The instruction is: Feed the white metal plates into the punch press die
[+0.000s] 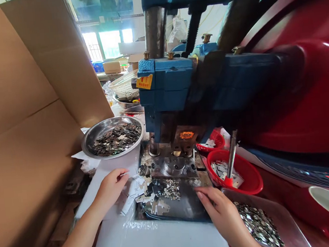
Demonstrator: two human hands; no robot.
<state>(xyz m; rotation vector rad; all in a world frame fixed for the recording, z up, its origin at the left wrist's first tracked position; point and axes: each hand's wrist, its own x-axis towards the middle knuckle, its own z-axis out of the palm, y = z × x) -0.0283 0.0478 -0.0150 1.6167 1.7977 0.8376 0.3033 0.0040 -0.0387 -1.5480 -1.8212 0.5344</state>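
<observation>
My left hand point(110, 187) rests on the white plastic-covered surface point(152, 239) left of the press, thumb and fingers pinched on a thin flat metal piece. My right hand point(217, 207) lies on the dark press bed point(187, 206), fingers curled close together and pointing left toward a heap of small shiny metal parts point(171, 189); whether it holds one I cannot make out. Flat stamped metal pieces point(148, 193) are scattered between the two hands. The die point(176, 164) of the blue press point(167, 88) sits just beyond them.
A steel bowl of dark metal pieces point(115, 138) stands at the left. Two red bowls, the nearer one point(241, 170) holding a tool, sit at the right. A tray of small shiny parts point(258, 223) lies by my right wrist. Cardboard point(22, 133) walls the left.
</observation>
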